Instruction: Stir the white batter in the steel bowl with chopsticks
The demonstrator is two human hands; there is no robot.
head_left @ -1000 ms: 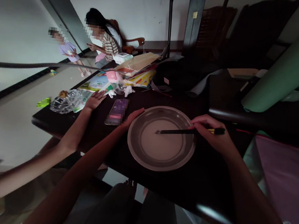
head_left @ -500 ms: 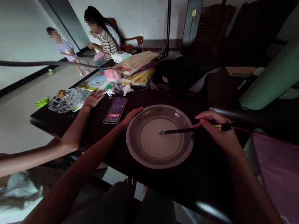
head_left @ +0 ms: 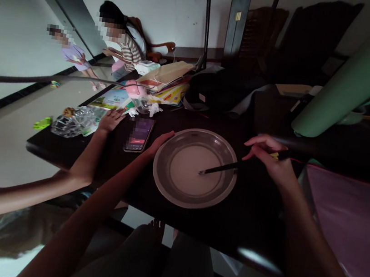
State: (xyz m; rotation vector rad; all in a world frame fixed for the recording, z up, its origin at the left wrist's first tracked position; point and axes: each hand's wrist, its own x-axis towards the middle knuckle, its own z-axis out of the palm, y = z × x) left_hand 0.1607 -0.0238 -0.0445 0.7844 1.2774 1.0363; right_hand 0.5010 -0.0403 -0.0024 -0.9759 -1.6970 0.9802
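A shallow round metal basin (head_left: 160, 178) sits on the dark table, with pale, cloudy liquid (head_left: 189, 166) covering its bottom. My left hand (head_left: 161, 144) holds the basin's left rim, its fingertips along the upper left edge; the thumb is hard to make out. On the other side, my right hand (head_left: 267, 152) is closed around a thin paintbrush (head_left: 224, 166) with a dark handle and a yellow part near the fingers. The brush slants down leftward, and its tip meets the liquid near the basin's middle.
Left of the basin lie a phone (head_left: 140, 134), another person's hand (head_left: 111, 120) and a crumpled clear plastic container (head_left: 75, 121). Papers, a pink-topped bottle (head_left: 135, 89) and a black bag (head_left: 217, 90) are behind. At right are a green tumbler (head_left: 347, 88) and a pink folder (head_left: 349, 216).
The brush tip has shifted slightly right and toward me within the liquid. My left hand stays at the rim. The whole view has moved a little.
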